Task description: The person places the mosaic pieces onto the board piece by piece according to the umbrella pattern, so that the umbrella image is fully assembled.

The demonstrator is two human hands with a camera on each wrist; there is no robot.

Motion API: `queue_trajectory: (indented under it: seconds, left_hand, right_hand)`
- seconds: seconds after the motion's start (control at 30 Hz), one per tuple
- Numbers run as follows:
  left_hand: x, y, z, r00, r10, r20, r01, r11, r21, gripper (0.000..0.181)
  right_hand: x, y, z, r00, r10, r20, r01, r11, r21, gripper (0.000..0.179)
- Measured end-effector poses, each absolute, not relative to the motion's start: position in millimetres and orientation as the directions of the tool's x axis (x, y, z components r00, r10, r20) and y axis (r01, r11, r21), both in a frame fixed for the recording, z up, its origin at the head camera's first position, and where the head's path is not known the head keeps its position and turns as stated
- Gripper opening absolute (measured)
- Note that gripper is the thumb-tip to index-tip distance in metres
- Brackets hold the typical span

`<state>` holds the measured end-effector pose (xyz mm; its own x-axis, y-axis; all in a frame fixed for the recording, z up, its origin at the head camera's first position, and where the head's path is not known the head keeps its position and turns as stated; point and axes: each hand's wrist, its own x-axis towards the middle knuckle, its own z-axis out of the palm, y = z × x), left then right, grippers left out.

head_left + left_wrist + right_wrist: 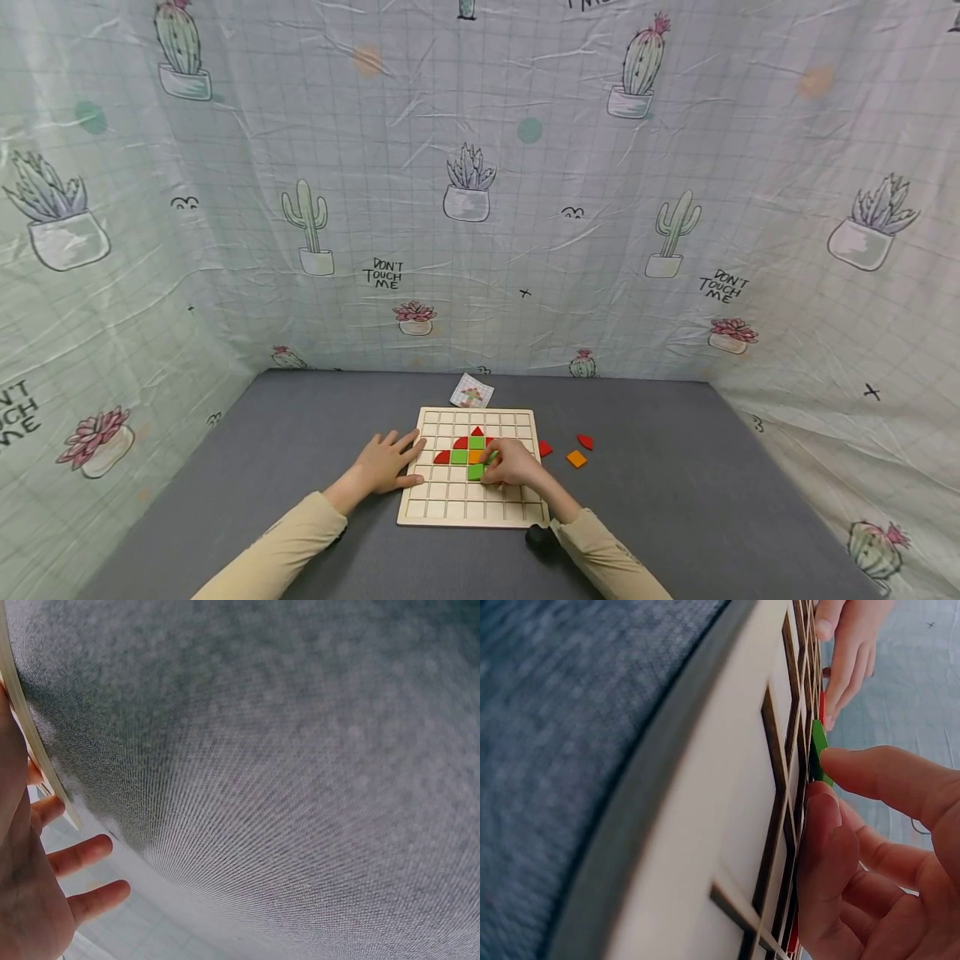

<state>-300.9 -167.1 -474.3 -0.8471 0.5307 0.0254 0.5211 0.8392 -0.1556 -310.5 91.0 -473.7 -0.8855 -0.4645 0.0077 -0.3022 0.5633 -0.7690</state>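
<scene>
A light wooden grid board (435,510) lies on the table, with green, red and orange tiles forming a pattern near its middle. My left hand (384,461) rests on the board's left edge, fingers spread; the left wrist view shows its fingers (81,855) extended past the rim. Over the pattern, my right hand (512,462) pinches a green square tile (476,472) at the pattern's lower end. The right wrist view shows the thumb against this green tile (820,746), which looks slightly tilted, with curled fingers beside it. My right hand covers the pattern's right side.
Right of the board lie a red piece (545,448), an orange square (576,458) and another red piece (586,442). Behind the board is a small pattern card (472,392). A black object (542,540) sits by the right wrist. A printed curtain (480,317) surrounds the grey table.
</scene>
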Motion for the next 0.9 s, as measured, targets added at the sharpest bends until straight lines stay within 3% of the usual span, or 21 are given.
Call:
queue_trajectory:
  seconds: [0.9]
  left_hand:
    - [-301.8,-166.9,-474.7,-0.847,0.531,0.018,0.522,0.839,-0.154,0.064]
  right_hand:
    - [-309.0,91.0,-474.1,-0.879,-0.476,0.008,-0.293,0.527,-0.798,0.018]
